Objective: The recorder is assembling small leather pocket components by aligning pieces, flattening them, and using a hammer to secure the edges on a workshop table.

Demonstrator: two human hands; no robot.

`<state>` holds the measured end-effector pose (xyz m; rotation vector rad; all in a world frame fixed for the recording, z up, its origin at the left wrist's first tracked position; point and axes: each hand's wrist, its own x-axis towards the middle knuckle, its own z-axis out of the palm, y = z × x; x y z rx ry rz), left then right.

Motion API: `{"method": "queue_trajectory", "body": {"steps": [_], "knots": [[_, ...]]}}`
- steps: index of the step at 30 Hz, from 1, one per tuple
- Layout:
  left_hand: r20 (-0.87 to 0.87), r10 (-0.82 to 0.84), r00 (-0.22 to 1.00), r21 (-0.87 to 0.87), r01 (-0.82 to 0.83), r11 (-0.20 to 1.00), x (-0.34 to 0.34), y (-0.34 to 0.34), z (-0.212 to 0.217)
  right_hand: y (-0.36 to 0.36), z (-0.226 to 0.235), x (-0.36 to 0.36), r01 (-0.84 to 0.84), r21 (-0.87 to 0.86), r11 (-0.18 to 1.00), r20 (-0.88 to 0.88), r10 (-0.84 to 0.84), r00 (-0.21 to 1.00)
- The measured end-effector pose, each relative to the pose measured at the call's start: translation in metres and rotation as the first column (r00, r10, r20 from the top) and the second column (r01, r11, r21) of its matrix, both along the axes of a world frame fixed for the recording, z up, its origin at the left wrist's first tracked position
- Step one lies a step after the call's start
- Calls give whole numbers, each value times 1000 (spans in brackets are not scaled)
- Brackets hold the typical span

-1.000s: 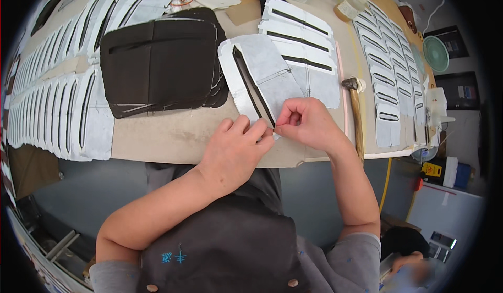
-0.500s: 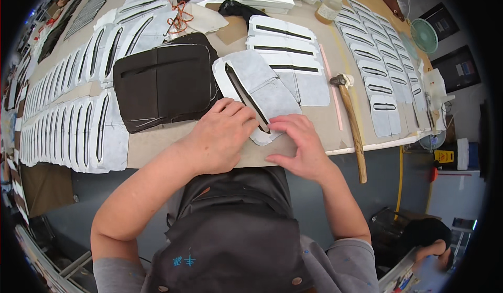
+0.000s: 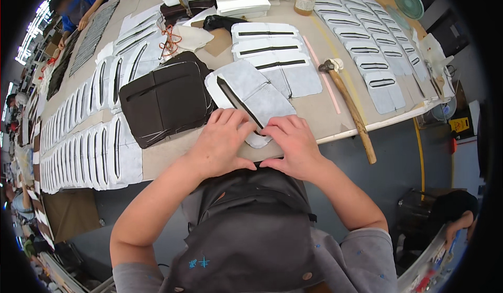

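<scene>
Pale grey and white, the panel (image 3: 257,96) lies flat on the tabletop (image 3: 317,112) at 12 o'clock from the hands, its near end at their fingertips. Its long black-edged slot (image 3: 238,102) slants from near 11 o'clock at the far end to near 5 at the close end, so that this close end sits between the two hands. Of the two, the right hand (image 3: 296,146) seems nearer to it: its fingertips rest about the slot's lower tip, while the left hand (image 3: 222,144) has its fingers just beside that tip, toward 9 o'clock.

Both hands are palm down, fingers bent and thumbs spread well away from them; the thumbs point at each other near the tabletop's edge with a small gap between. Neither seems clamped on anything; how hard the fingertips press, I cannot tell. The left forearm runs back between 7 and 8 o'clock, the right between 4 and 5.

At 10 o'clock a dark stack (image 3: 167,99) lies close by the panel. At 2 o'clock the hammer (image 3: 346,99) points its handle toward 5, over the edge. Beyond the panel, at 12, lie more slotted pieces (image 3: 270,54).
</scene>
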<state>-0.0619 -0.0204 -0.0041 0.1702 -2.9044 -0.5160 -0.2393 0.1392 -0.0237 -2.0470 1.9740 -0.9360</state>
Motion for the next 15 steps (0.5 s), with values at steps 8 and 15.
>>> {"method": "queue_trajectory", "body": {"steps": [8, 15], "knots": [[-52, -161, 986, 48, 164, 985, 5, 29, -3, 23, -3, -7, -183, 48, 982, 88, 178, 980], [199, 301, 933, 717, -347, 604, 39, -22, 48, 13, 46, -36, 211, -36, 977, 960, -25, 279]]}}
